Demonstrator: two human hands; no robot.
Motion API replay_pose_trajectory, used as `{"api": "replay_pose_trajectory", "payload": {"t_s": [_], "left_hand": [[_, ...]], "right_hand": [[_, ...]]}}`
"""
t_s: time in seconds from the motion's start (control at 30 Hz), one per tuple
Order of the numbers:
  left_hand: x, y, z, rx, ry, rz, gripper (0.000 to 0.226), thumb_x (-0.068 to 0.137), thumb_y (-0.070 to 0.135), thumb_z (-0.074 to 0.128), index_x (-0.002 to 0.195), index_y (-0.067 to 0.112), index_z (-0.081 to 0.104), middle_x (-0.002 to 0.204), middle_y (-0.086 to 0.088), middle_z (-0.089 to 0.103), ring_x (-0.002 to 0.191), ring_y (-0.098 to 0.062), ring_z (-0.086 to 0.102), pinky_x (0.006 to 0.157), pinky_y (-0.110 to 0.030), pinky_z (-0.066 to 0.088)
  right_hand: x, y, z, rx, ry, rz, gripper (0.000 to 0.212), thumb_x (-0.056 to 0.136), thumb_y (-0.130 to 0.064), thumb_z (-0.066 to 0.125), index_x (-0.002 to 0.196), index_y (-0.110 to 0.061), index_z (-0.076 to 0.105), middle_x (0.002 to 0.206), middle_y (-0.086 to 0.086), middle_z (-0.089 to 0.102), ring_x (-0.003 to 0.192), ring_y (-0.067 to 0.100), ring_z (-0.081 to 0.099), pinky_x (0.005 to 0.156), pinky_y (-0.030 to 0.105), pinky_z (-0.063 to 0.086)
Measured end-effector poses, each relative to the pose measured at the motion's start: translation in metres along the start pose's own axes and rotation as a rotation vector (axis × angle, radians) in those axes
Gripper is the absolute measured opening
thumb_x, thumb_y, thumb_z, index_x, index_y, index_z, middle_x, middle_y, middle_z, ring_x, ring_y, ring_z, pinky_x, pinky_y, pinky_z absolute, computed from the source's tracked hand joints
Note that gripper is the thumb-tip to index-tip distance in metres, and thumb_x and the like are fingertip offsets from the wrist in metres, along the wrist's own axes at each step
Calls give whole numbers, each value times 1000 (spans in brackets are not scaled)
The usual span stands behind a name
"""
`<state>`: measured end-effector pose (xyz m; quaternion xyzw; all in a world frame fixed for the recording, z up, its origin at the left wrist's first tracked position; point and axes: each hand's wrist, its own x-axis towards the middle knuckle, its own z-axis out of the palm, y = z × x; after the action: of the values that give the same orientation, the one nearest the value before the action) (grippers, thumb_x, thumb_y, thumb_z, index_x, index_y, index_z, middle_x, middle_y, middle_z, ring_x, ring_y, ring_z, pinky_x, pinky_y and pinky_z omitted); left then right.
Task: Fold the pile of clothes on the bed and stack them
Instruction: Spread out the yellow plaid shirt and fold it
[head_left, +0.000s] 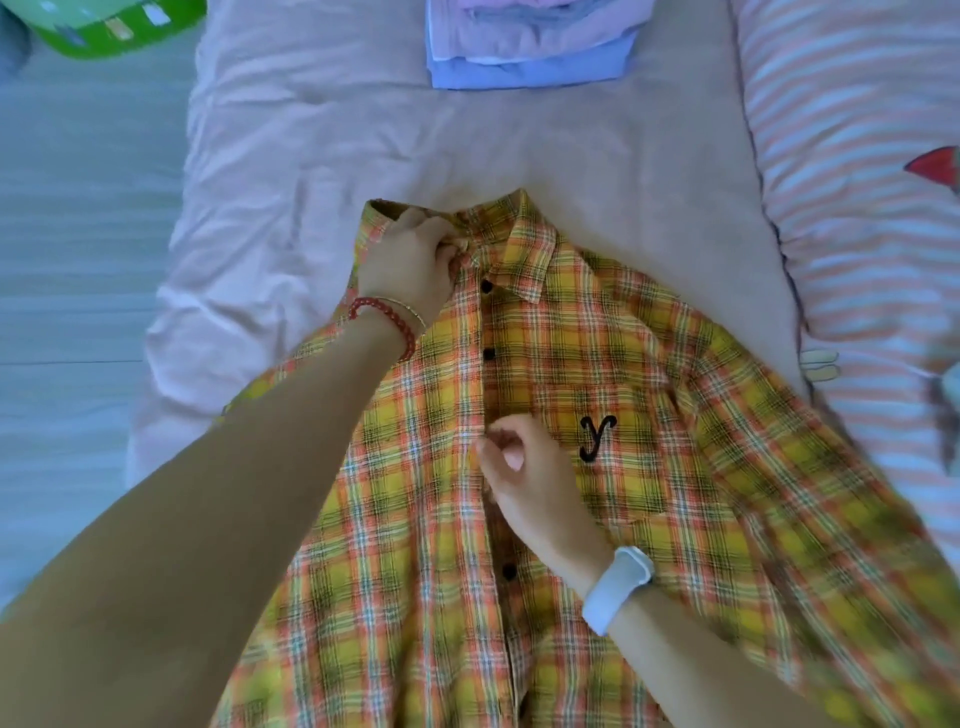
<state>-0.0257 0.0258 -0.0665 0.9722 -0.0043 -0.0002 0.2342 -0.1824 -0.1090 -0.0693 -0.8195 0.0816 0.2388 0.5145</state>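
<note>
A yellow and orange plaid shirt (649, 364) lies face up on the pink bed sheet (322, 145), collar pointing away from me, black buttons down the front and a black "y" on the chest pocket. My left hand (410, 254), with a red bead bracelet at the wrist, grips the shirt's fabric at the left side of the collar. My right hand (524, 467), with a white wristband, pinches the button placket at mid-chest. A stack of folded clothes (530, 47) in blue, white and pink sits at the far end of the bed.
A pink-and-white striped quilt (857, 156) with a cartoon print covers the bed's right side. A green container (114, 26) stands on the floor at the top left. Pale floor runs along the bed's left edge.
</note>
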Motion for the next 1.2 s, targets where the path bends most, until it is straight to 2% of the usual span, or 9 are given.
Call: {"api": "replay_pose_trajectory", "payload": {"t_s": [0.07,0.13,0.3,0.4,0.47,0.63,0.93,1.07,1.2], "left_hand": [[1,3,12,58,-85,-55,30,96,15,42,120,9,58,121,-11,51,104,-31,53,75,-37,45],[-2,3,24,81,-194,-96,36,95,16,42,130,10,48,128,-12,45,109,-32,50,81,-39,43],[-13,-3,29,-97,-307,-90,53,93,9,46,143,14,30,152,-8,20,132,-28,35,103,-35,37],[-37,-4,19,-167,-296,-6,59,92,2,45,145,18,25,157,-4,3,137,-14,23,85,-29,47],[-65,-3,18,-163,-213,74,51,91,1,45,140,12,35,156,-8,10,136,-24,30,76,-32,49],[-171,-3,22,-88,-133,54,38,90,20,39,119,6,59,133,-16,51,122,-37,48,93,-61,41],[-282,-5,16,38,-188,-23,39,86,30,38,104,14,69,116,-8,63,109,-37,55,78,-51,45],[-288,9,15,-79,-211,0,38,89,36,40,90,10,69,92,-8,63,88,-32,56,73,-41,49],[-286,32,28,72,-416,-148,36,88,51,49,89,16,59,91,2,55,88,-20,53,72,-34,49]], "right_hand": [[-8,8,0,-103,-66,71,25,94,-32,52,112,-15,54,77,3,68,64,18,65,60,37,56],[-15,14,1,-313,-123,83,31,95,-36,49,117,-14,54,74,0,68,59,16,63,54,29,53],[-26,23,9,-475,-99,106,28,96,-35,43,98,-13,61,82,3,70,68,19,66,57,28,50],[-38,26,12,-409,-91,146,24,95,-33,45,88,-14,58,70,5,67,59,22,63,48,28,46],[-53,30,12,-359,-95,177,20,95,-33,46,91,-16,57,73,3,68,59,19,63,52,30,52],[-92,40,18,-272,-36,234,23,94,-33,50,109,-18,60,93,-2,70,74,15,67,66,33,56],[-156,64,48,-475,19,83,34,96,-33,44,123,-17,57,93,0,70,57,14,58,48,25,48],[-188,83,64,-352,137,-134,25,91,-12,55,115,-9,61,114,5,58,89,15,60,68,23,54],[-217,99,68,-240,195,-85,33,89,-7,56,122,-6,54,117,7,50,94,14,55,79,21,51]]}}
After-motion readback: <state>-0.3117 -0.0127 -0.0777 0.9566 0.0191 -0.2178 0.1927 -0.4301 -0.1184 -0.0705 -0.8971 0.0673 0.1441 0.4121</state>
